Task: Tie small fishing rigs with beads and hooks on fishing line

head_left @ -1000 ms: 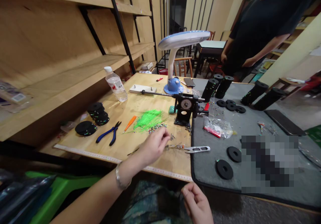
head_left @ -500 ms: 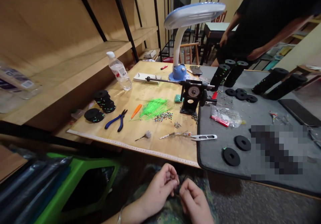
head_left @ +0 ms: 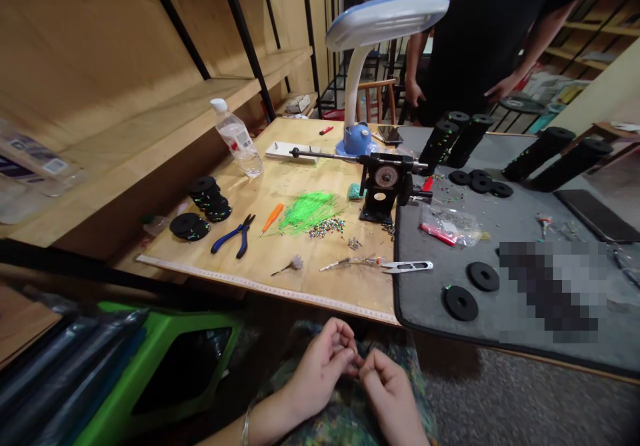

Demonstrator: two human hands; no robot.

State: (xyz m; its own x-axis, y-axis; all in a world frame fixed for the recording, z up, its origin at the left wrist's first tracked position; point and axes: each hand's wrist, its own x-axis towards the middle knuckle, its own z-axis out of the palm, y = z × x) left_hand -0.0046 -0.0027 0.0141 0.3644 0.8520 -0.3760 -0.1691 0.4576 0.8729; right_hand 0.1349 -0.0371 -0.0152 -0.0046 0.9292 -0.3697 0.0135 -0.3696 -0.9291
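Low over my lap, in front of the table edge, my left hand (head_left: 324, 365) is closed, thumb pressed against curled fingers. My right hand (head_left: 387, 389) pinches close beside it, the fingertips almost touching. Whatever lies between the fingers is too small to make out. Beyond them on the wood lie a thread snipper (head_left: 407, 267), a bundle of fine wires (head_left: 350, 263) and a small grey tuft (head_left: 295, 263). Farther back are a pile of green strands (head_left: 310, 211), multicoloured beads (head_left: 327, 228), an orange-handled tool (head_left: 273, 218) and blue-handled pliers (head_left: 235, 236).
A black hand-cranked winder (head_left: 383, 186) stands mid-table before a blue lamp (head_left: 357, 139). Black foam discs (head_left: 460, 303) lie on the grey mat (head_left: 425, 313), with stacked rolls behind. A water bottle (head_left: 240, 143) stands left. A person (head_left: 475, 46) in dark clothes stands across the table.
My hands have drawn slightly closer together at the fingertips. The person across the table has shifted left and stands more upright. The table things lie as before, the view tilted slightly.
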